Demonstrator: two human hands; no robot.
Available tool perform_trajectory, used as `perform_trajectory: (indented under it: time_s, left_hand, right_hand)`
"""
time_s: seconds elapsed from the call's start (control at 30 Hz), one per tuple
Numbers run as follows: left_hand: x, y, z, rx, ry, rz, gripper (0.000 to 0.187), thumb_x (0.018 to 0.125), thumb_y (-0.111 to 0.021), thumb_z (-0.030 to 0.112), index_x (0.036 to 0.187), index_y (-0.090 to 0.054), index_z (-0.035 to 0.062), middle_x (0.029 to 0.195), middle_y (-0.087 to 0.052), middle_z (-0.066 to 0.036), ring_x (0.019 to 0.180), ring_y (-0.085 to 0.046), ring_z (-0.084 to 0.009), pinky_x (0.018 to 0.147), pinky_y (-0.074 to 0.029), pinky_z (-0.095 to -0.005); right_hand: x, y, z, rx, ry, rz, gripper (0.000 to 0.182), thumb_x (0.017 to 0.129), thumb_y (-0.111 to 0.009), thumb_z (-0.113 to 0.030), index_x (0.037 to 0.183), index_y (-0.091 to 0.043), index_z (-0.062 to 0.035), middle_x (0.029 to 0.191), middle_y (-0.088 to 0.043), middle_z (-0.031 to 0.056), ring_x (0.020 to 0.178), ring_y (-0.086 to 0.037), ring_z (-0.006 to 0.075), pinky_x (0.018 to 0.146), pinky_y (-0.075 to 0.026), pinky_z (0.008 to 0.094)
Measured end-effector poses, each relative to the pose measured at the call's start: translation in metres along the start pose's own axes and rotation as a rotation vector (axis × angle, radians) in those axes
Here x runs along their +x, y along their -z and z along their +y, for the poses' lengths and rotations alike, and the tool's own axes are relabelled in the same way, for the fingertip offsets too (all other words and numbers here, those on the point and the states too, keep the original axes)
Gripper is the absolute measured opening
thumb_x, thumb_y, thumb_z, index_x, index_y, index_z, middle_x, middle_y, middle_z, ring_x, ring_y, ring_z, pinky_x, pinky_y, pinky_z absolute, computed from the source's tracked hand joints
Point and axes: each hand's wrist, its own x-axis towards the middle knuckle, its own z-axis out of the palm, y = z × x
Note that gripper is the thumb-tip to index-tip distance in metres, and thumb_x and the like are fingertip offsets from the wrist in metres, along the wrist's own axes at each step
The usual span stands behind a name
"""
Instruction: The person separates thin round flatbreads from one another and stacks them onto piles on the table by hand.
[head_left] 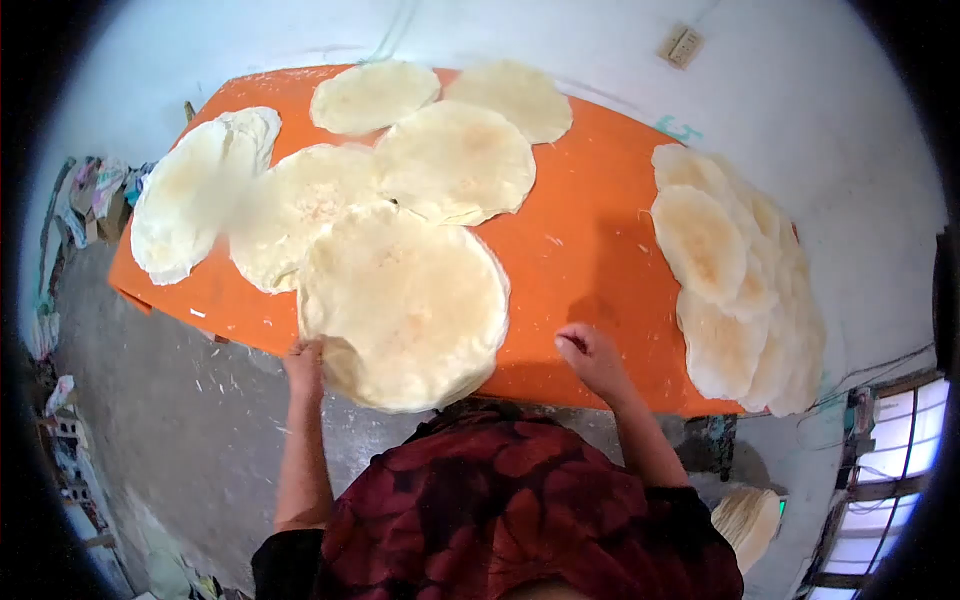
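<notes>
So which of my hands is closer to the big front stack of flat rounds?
Your left. Your left hand is at the lower left edge of the front stack; your right hand is apart from it, off to its right.

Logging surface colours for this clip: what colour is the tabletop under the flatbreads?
The tabletop is bright orange, showing best in the head view.

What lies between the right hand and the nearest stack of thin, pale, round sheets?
Only bare orange tabletop shows between the right hand and that stack, seen in the head view.
</notes>
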Motion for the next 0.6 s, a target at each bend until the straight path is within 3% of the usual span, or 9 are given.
perform_trajectory:
  time_s: [0.07,0.17,0.27,0.37,0.47,0.57,0.6]
  left_hand:
    - [-0.001,0.004,-0.005,0.082,-0.104,0.076,0.025,0.076,-0.054,0.007,0.100,-0.052,0.0007,0.084,-0.056,-0.006,0.074,-0.053,-0.0141,0.063,-0.043,-0.0269]
    - [-0.019,-0.008,0.000,0.420,-0.260,0.303,0.033,0.076,-0.054,0.010,0.107,-0.047,0.0000,0.095,-0.054,-0.013,0.083,-0.053,-0.0214,0.070,-0.043,-0.0302]
    - [-0.054,-0.034,-0.007,0.898,-0.482,0.575,0.040,0.074,-0.058,0.011,0.110,-0.044,-0.0018,0.111,-0.046,-0.022,0.103,-0.046,-0.0321,0.085,-0.038,-0.0351]
    - [-0.087,-0.048,-0.019,0.876,-0.569,0.584,0.038,0.074,-0.058,0.007,0.108,-0.046,-0.0032,0.108,-0.048,-0.021,0.103,-0.046,-0.0310,0.087,-0.036,-0.0354]
    - [-0.112,-0.047,-0.062,0.528,-0.414,0.490,0.031,0.075,-0.057,0.004,0.105,-0.049,-0.0041,0.106,-0.050,-0.017,0.096,-0.050,-0.0238,0.082,-0.039,-0.0315]
    - [-0.143,-0.076,-0.046,0.212,-0.141,0.531,0.022,0.078,-0.054,0.002,0.099,-0.052,-0.0041,0.102,-0.052,-0.011,0.088,-0.051,-0.0150,0.075,-0.041,-0.0253]
    - [-0.148,-0.083,-0.041,0.266,-0.174,0.531,0.019,0.080,-0.053,0.002,0.098,-0.053,-0.0035,0.096,-0.055,-0.008,0.081,-0.052,-0.0101,0.069,-0.042,-0.0217]
  right_hand:
    - [0.036,0.001,-0.009,-0.108,0.058,0.056,0.026,0.079,-0.055,-0.021,0.096,-0.054,-0.0010,0.087,-0.059,0.0129,0.081,-0.057,0.0232,0.070,-0.044,0.0316]
    - [0.111,-0.010,0.016,-0.375,0.292,0.206,0.034,0.077,-0.055,-0.018,0.107,-0.048,-0.0026,0.102,-0.056,0.0134,0.094,-0.053,0.0271,0.078,-0.042,0.0363]
    - [0.168,-0.016,0.000,-0.702,0.309,0.166,0.041,0.077,-0.052,-0.015,0.115,-0.041,-0.0051,0.118,-0.046,0.0131,0.107,-0.045,0.0275,0.087,-0.036,0.0412]
    - [0.227,-0.038,0.014,-0.838,0.458,0.197,0.043,0.074,-0.053,-0.010,0.115,-0.041,-0.0067,0.123,-0.040,0.0124,0.111,-0.040,0.0268,0.088,-0.034,0.0416]
    - [0.275,-0.061,0.037,-0.950,0.586,0.188,0.040,0.076,-0.046,-0.008,0.115,-0.042,-0.0081,0.125,-0.037,0.0123,0.114,-0.037,0.0267,0.088,-0.033,0.0435]
    - [0.304,-0.064,0.030,-0.914,0.561,0.072,0.037,0.077,-0.042,-0.007,0.114,-0.042,-0.0106,0.125,-0.038,0.0117,0.113,-0.038,0.0273,0.086,-0.034,0.0449]
    - [0.312,-0.061,0.027,-0.905,0.632,0.077,0.023,0.078,-0.045,-0.013,0.100,-0.050,-0.0108,0.113,-0.049,0.0132,0.101,-0.049,0.0281,0.081,-0.038,0.0447]
